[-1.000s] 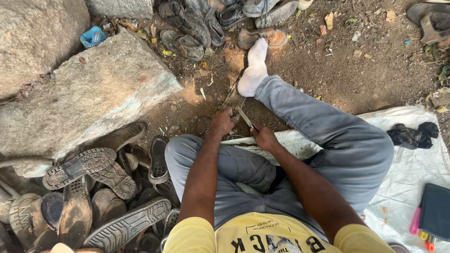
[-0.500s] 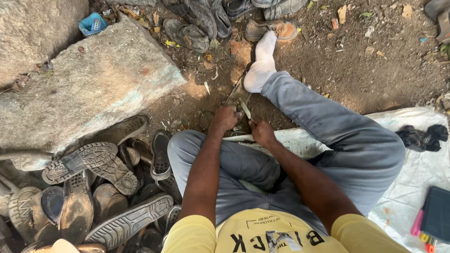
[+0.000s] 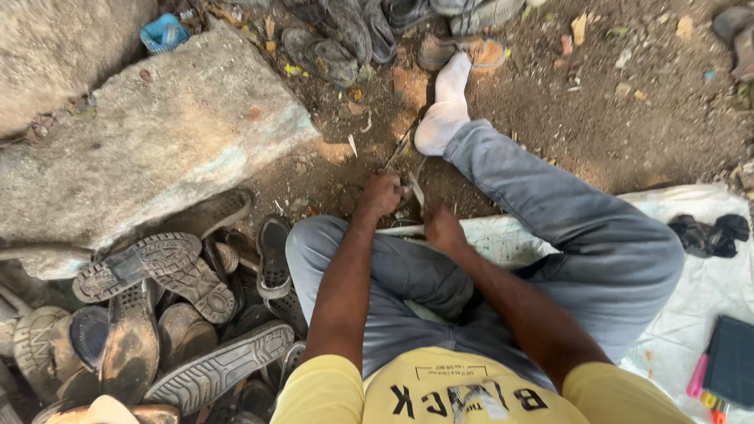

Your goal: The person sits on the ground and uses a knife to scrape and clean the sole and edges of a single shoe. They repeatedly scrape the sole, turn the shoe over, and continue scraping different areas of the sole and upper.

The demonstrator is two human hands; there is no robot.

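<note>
1. The left hand (image 3: 381, 195) is closed around something dark and thin on the dirt ground (image 3: 565, 118); what it is cannot be told.
2. The right hand (image 3: 442, 229) is closed on a thin light blade-like tool (image 3: 415, 191), whose tip points toward the left hand.
3. Both hands sit just below the white-socked foot (image 3: 444, 110), between the person's knees.
4. A large flat stone (image 3: 157, 149) lies well to the left of the foot.
5. A pile of worn shoe soles (image 3: 157, 314) lies below that stone, beside the person's left leg.
6. A white sheet (image 3: 707, 290) spreads to the right, under the right leg.
</note>
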